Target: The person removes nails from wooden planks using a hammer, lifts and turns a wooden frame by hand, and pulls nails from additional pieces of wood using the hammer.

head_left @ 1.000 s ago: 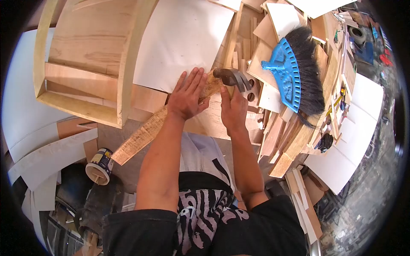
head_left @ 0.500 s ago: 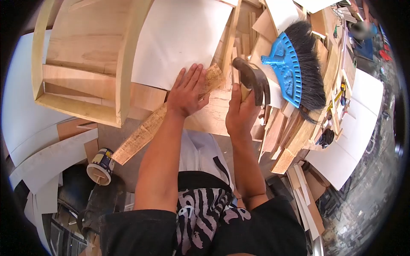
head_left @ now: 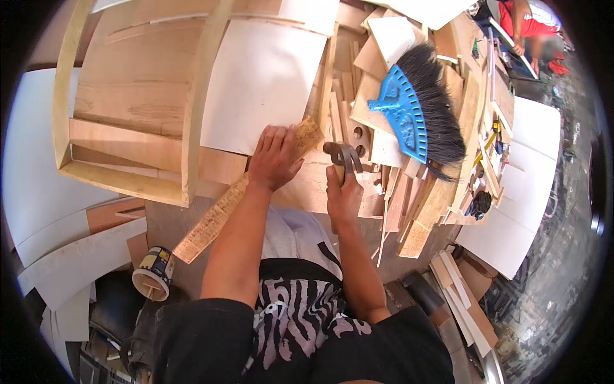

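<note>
A rough wooden plank [head_left: 208, 224] lies slantwise across the near side of the bench, its lower end sticking out over the edge. My left hand [head_left: 275, 157] is over the plank's upper part, fingers bent across it and gripping it; the fingertips are partly hidden. My right hand [head_left: 345, 198] is closed round the handle of a claw hammer [head_left: 343, 155]. The hammer's dark head is just right of the plank's upper end, apart from it. A white sheet [head_left: 262, 83] lies beyond my left hand.
A wooden frame [head_left: 190, 102] stands at the left. To the right, a blue broom head [head_left: 406, 115] with black bristles lies on wood offcuts [head_left: 419, 221]. A paint bucket [head_left: 153, 275] is below left. Another person [head_left: 524, 25] is at the far upper right.
The hammer and my right hand have moved left and down, nearer the plank. My left hand's fingers are more bent. The view has shifted slightly, and more of the other person shows.
</note>
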Action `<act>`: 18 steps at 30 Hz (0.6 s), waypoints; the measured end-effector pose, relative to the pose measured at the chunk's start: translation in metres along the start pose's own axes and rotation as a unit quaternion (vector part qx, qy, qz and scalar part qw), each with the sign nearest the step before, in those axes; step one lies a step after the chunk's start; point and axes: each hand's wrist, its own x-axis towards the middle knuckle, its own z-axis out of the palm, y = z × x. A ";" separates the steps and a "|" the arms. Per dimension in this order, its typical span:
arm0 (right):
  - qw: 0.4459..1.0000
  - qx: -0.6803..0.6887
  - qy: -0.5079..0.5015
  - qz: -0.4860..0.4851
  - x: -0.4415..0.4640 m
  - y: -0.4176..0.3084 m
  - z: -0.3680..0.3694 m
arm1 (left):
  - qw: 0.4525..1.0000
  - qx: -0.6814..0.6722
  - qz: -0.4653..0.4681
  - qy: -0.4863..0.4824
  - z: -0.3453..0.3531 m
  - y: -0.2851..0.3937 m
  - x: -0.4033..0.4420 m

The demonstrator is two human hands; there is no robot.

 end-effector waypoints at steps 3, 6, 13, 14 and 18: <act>0.999 -0.020 -0.002 0.037 -0.009 -0.010 -0.018 | 1.000 0.000 0.008 0.022 0.002 -0.003 -0.003; 0.998 -0.041 0.037 0.018 -0.021 -0.019 -0.035 | 0.999 -0.031 -0.010 -0.001 0.002 -0.002 -0.005; 0.988 0.032 0.141 -0.054 -0.026 -0.016 -0.042 | 0.999 0.003 0.015 0.028 0.001 -0.003 -0.001; 0.985 0.014 0.150 -0.088 -0.026 -0.014 -0.045 | 1.000 -0.019 -0.009 0.020 0.001 -0.001 -0.002; 0.995 0.029 0.065 -0.071 -0.031 -0.038 -0.080 | 0.990 -0.130 -0.053 -0.016 -0.027 0.010 0.002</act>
